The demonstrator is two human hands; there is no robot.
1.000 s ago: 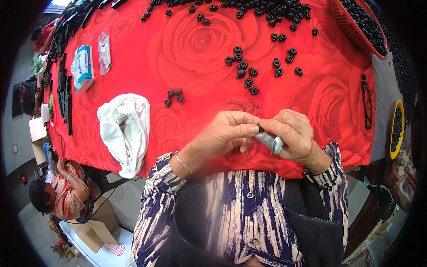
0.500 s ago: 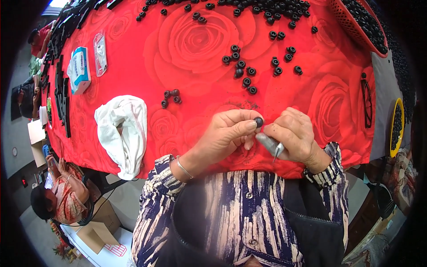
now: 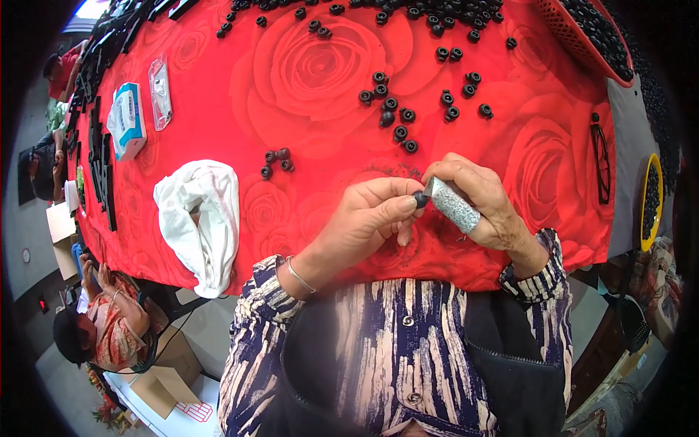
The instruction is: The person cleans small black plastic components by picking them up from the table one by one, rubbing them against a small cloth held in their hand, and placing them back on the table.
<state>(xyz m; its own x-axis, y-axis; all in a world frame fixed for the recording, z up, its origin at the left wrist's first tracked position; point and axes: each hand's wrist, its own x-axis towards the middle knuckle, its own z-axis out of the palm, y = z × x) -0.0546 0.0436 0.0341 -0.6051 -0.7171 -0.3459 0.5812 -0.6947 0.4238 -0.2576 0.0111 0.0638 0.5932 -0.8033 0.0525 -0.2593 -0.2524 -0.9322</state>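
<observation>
Between thumb and forefinger, my left hand point(image 3: 371, 215) pinches a small black round knob point(image 3: 421, 199). My right hand point(image 3: 489, 200) is closed around a small knife point(image 3: 456, 208) with a thick, speckled grey wrapped handle. Its short metal blade lies right against the knob, or very close to it; I cannot tell exactly. Dark crumbs are scattered on the red rose-patterned tablecloth point(image 3: 306, 116) around my hands. Beyond my left hand sits a small group of black knobs point(image 3: 277, 162), and a larger loose cluster point(image 3: 388, 104) lies farther off.
A white cloth point(image 3: 196, 226) lies at left, with a tissue pack point(image 3: 127, 120) and a clear case point(image 3: 160, 95) behind it. Black strips line the far left edge. At right are glasses point(image 3: 601, 160), a red basket point(image 3: 575, 36) and a yellow-rimmed container point(image 3: 650, 204). Another person point(image 3: 116, 320) sits at left.
My right hand has turned the knife, bringing its blade up to the knob; before, the handle pointed differently and was blurred. My left hand keeps its pinch on the knob, nearly in place.
</observation>
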